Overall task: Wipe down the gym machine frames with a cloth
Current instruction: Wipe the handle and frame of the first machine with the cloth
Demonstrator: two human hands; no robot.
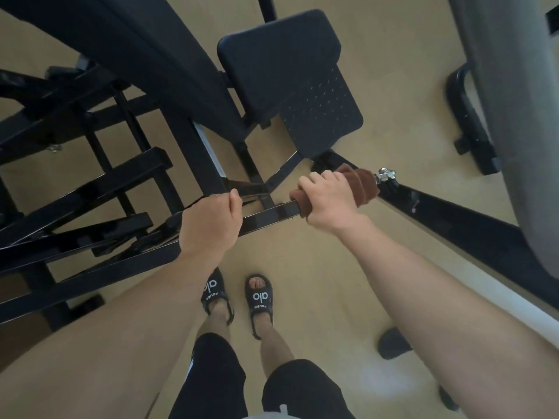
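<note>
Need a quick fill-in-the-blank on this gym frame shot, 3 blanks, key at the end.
1. The right hand grips a ____ cloth wrapped round the black frame bar.
2. The left hand holds the same bar without any ____.
3. The person's feet wear black ____.

Missing words: brown; cloth; sandals

The frame bar (266, 213) is black painted metal, glossy, catching streaks of light. At its two o'clock end sits a brown cloth (361, 184), thick, fuzzy terry. The seat pad (284, 74) at twelve o'clock looks matt black vinyl, part-perforated. A bright bare-metal bolt (384, 174) shines beside the cloth.
</note>
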